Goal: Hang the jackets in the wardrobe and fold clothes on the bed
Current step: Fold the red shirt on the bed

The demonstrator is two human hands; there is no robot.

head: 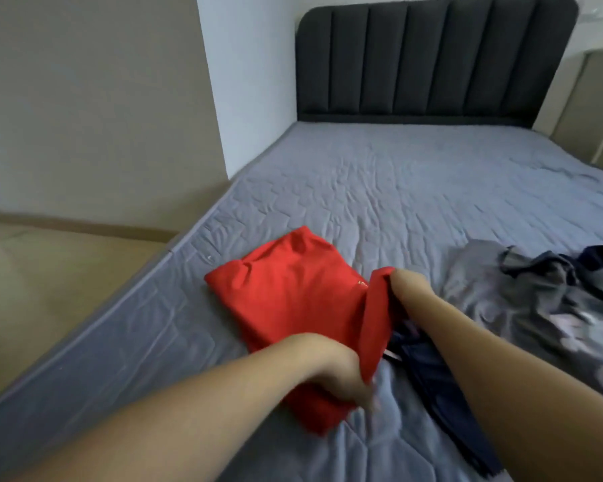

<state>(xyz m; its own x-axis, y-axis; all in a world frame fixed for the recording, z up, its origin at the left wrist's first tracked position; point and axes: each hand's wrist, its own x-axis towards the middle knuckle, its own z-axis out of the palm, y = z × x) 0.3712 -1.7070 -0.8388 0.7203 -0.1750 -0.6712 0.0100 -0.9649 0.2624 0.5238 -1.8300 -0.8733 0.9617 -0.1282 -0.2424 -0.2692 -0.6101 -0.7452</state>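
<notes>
The person is folding a red garment (293, 300) lying near the bed's (415, 175) left edge, the left hand (342, 370) closing on its near right edge at about 6 o'clock and the right hand (406, 283) pinching the raised flap at 3 o'clock. The fold is looking partly done, while a dark garment (432, 370) under the right arm and a grey heap (536, 293) at 3 o'clock are lying unfolded; no jackets or wardrobe are showing. A small pale mark on the red cloth is too blurred to read.

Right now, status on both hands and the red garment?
Left hand and right hand both gripping red garment, right edge lifted mid-fold. Dark blue garment lies beside it. Grey clothes pile unfolded.
</notes>
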